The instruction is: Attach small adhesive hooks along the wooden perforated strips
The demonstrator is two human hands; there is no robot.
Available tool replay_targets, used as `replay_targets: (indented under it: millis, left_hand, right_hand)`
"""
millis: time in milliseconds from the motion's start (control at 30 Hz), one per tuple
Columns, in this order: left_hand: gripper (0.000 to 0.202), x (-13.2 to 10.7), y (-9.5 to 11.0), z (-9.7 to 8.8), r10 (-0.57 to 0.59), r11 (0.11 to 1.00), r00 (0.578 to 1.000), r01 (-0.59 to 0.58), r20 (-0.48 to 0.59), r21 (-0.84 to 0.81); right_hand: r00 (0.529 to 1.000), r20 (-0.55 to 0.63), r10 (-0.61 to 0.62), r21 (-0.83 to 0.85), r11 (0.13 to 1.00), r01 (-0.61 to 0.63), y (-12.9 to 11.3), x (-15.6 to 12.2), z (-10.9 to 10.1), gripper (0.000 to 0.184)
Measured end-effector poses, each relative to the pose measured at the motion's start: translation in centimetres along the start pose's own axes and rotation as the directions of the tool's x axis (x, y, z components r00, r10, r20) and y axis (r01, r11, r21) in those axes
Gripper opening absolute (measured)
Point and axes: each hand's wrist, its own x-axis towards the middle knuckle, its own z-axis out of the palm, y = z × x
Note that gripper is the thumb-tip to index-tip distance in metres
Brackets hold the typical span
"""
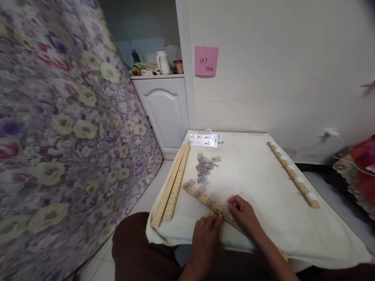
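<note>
A perforated wooden strip (218, 207) lies slantwise across the near part of the table, with several small clear plastic pieces with metal fittings (200, 190) along it. My left hand (206, 234) has its fingers curled at the strip's near edge, thumb pressed against the wood. Pinched in the fingers of my right hand (241, 210) is another clear plastic piece (225, 210), at the strip just beyond my left thumb. My right forearm covers part of the strip's near end. A loose pile of similar clear pieces (203, 167) lies beyond the strip.
Two more perforated wooden strips (177, 183) lie side by side along the table's left edge. Another strip (290, 171) with several white-looking pieces runs along the right. A clear package (203, 140) lies at the back of the cloth-covered table (249, 168), near the wall.
</note>
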Motion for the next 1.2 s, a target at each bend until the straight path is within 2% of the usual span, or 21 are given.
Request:
replay_targets:
  millis: [467, 767, 1200]
  left_hand:
    - [0.050, 0.2, 0.0, -0.2, -0.023, 1.000, 0.998, 0.023, 0.057, -0.007]
    - [0.050, 0.3, 0.0, -0.2, -0.002, 1.000, 0.999, 0.001, 0.054, 0.026]
    - [0.049, 0.3, -0.2, -0.2, 0.012, 0.999, 0.999, -0.013, 0.034, 0.041]
  right_hand:
    - [1.000, -0.016, -0.019, -0.047, 0.999, 0.018, -0.3, -0.1, 0.1, 0.015]
    - [1.000, -0.010, 0.025, -0.086, 0.996, -0.026, -0.2, -0.2, 0.2, 0.021]
    - [1.000, 0.007, 0.020, -0.006, 1.000, -0.020, 1.1, 0.7, 0.9, 0.022]
